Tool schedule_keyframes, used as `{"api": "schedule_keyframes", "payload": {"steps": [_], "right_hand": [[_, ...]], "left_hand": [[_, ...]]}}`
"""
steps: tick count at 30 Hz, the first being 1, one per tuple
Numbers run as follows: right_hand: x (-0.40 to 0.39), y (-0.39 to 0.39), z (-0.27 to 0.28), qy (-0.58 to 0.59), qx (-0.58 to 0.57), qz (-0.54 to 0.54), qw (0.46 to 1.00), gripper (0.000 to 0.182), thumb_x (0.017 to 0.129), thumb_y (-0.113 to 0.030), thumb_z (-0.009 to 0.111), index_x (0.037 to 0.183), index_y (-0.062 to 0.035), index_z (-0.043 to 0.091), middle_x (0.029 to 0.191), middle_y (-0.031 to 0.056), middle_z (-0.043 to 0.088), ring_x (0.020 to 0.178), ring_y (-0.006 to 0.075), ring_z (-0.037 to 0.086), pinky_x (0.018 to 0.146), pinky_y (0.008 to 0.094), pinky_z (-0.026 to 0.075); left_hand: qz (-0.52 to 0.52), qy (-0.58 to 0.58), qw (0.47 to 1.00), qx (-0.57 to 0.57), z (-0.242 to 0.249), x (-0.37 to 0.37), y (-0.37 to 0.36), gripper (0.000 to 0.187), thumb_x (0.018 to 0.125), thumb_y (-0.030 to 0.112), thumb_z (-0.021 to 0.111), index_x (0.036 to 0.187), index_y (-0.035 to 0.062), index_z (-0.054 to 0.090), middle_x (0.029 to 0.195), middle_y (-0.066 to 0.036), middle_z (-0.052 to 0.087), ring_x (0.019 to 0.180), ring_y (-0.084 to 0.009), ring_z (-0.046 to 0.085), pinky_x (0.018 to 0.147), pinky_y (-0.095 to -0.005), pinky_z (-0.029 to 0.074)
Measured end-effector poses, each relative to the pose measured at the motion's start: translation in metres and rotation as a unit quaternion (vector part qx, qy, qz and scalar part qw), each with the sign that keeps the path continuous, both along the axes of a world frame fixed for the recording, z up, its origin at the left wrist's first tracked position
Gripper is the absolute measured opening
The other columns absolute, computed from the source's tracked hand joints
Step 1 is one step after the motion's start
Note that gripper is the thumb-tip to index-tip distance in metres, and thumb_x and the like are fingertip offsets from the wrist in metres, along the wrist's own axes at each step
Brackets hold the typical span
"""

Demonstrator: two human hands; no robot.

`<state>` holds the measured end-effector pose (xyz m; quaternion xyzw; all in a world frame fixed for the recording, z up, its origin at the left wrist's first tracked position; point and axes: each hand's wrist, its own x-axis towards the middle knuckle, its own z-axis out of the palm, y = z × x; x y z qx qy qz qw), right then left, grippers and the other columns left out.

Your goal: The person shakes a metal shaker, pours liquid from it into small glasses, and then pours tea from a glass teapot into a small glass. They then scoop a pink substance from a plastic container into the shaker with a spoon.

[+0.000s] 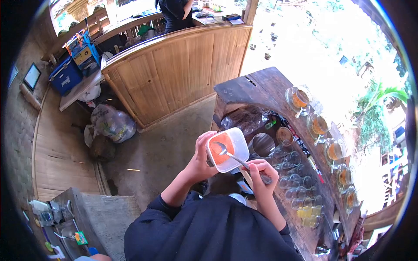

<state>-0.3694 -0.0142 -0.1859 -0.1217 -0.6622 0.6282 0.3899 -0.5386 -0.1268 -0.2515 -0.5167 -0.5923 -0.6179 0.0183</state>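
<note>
My left hand (202, 157) is wrapped round the side of a white translucent plastic container (239, 145), which is tilted. Orange powder (219, 155) lies against its left side. In my right hand (263, 174) is the handle of a metal spoon (237, 159), its bowl inside the container, on or just over the powder. To the right, glass cups with orange-brown contents (320, 125) stand on saucers along the wooden counter's top (274, 85). Several clear glasses (296, 180) stand on the lower shelf, close to my right hand.
A bamboo-panelled partition (178, 74) stands ahead, with a person in dark clothes (176, 15) behind it. A blue cooler box (65, 76) and filled plastic bags (114, 124) are at the left. A metal container (262, 145) sits on the shelf. Another wooden table (78, 209) is at lower left.
</note>
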Motion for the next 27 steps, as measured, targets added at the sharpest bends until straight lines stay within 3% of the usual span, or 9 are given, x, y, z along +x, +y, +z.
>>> {"api": "schedule_keyframes", "payload": {"steps": [2, 9, 23, 27], "right_hand": [[-0.001, 0.001, 0.0, -0.021, 0.088, -0.01, 0.996, 0.012, 0.086, 0.0, 0.062, 0.075, 0.0024, 0.058, 0.085, 0.0142, 0.066, 0.073, 0.0156, 0.065, 0.063, 0.0241, 0.051], [-0.009, -0.001, -0.001, -0.02, 0.129, -0.019, 0.991, 0.009, 0.085, 0.001, 0.062, 0.076, 0.0029, 0.059, 0.084, 0.015, 0.065, 0.068, 0.0151, 0.064, 0.06, 0.0235, 0.05], [-0.014, -0.002, 0.002, 0.039, -0.068, -0.045, 0.996, 0.019, 0.09, -0.003, 0.057, 0.071, 0.0023, 0.057, 0.084, 0.0147, 0.065, 0.066, 0.0156, 0.062, 0.058, 0.0241, 0.047], [-0.015, -0.001, 0.0, 0.04, -0.072, -0.066, 0.994, 0.019, 0.092, -0.004, 0.053, 0.073, 0.002, 0.055, 0.079, 0.0156, 0.062, 0.062, 0.017, 0.059, 0.055, 0.0258, 0.047]], "left_hand": [[0.006, 0.012, 1.0, -0.001, 0.004, -0.002, 0.0, 0.103, 0.058, 0.01, 0.085, 0.138, 0.0068, 0.021, 0.134, -0.017, 0.035, 0.127, -0.0345, 0.037, 0.105, -0.0429, 0.033], [-0.031, 0.017, 0.999, -0.023, 0.004, -0.01, 0.004, 0.1, 0.058, 0.008, 0.083, 0.138, 0.0093, 0.023, 0.135, -0.017, 0.035, 0.128, -0.0343, 0.036, 0.106, -0.0432, 0.034], [-0.052, 0.002, 0.999, 0.008, -0.003, -0.028, 0.017, 0.1, 0.058, 0.009, 0.084, 0.137, 0.008, 0.022, 0.134, -0.017, 0.036, 0.127, -0.0338, 0.038, 0.106, -0.0434, 0.033], [-0.068, -0.017, 0.998, 0.004, -0.005, -0.028, 0.019, 0.102, 0.059, 0.01, 0.085, 0.138, 0.008, 0.021, 0.134, -0.017, 0.036, 0.127, -0.0339, 0.038, 0.106, -0.0433, 0.032]]}}
